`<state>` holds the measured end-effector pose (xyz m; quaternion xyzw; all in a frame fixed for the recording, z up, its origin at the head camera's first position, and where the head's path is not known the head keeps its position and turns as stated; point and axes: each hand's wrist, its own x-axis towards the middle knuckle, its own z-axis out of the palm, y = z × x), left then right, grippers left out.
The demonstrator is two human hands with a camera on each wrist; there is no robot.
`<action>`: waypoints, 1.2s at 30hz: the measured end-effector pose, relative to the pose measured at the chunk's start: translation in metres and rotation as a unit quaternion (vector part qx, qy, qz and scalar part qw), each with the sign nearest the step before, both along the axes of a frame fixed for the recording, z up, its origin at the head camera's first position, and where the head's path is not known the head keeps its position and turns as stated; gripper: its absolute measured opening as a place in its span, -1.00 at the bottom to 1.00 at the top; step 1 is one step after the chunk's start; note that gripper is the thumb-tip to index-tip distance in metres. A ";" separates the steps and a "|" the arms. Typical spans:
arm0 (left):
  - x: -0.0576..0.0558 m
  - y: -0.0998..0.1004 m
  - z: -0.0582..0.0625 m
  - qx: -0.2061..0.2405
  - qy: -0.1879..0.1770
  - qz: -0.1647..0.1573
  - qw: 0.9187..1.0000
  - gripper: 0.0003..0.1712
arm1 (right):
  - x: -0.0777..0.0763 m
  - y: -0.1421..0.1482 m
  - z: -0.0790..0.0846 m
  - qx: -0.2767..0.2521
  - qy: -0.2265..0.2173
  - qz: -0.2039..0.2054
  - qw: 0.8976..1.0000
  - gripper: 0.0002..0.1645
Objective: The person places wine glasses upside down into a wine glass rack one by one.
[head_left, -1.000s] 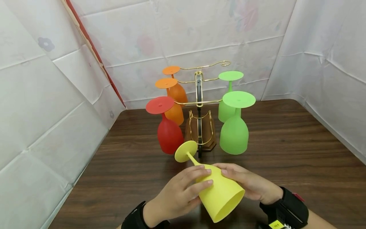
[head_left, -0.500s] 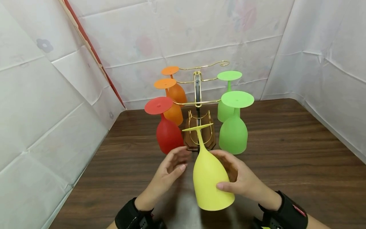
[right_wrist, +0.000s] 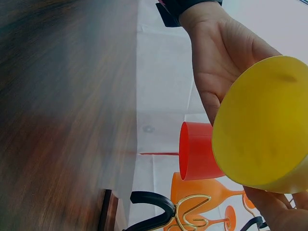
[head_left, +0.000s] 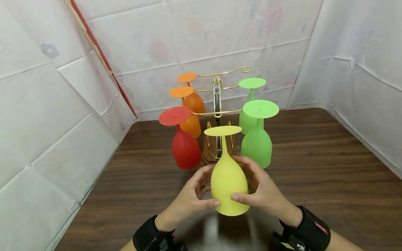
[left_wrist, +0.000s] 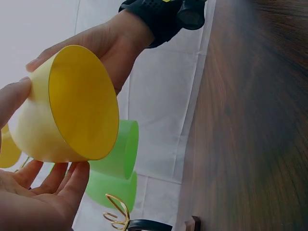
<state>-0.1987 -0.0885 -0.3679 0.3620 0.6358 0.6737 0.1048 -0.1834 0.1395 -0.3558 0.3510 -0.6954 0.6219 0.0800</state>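
A yellow wine glass is held upside down above the table, its round foot on top and its open rim facing down. My left hand grips the bowl from the left, thumb on the near side. From the right, my right hand curls round the same bowl, its fingers partly hidden behind it. The left wrist view looks into the hollow bowl of the yellow glass. Behind it stands a gold wire glass rack on a wooden base, partly covered by the yellow glass.
Hanging upside down on the rack's left are a red wine glass and two orange ones, the nearer orange glass just behind the red. Two green wine glasses, the nearer green glass largest, hang on the right. White sheeting encloses the wooden table.
The yellow glass has gone from tilted to upright upside down and moved toward the rack. My left hand let go of the bowl, then took hold of it again.
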 end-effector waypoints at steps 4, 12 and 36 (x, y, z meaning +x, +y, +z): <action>0.002 0.000 0.001 -0.001 0.004 0.016 1.000 -0.15 | 0.000 0.000 0.001 0.009 -0.013 0.004 1.000 0.00; 0.004 0.001 0.001 -0.011 0.074 0.082 0.994 -0.14 | -0.002 0.001 0.004 0.035 0.012 -0.009 0.999 0.00; 0.000 -0.001 -0.003 -0.050 0.186 0.102 0.976 -0.06 | 0.006 0.058 0.000 0.051 -0.002 -0.051 0.997 -0.01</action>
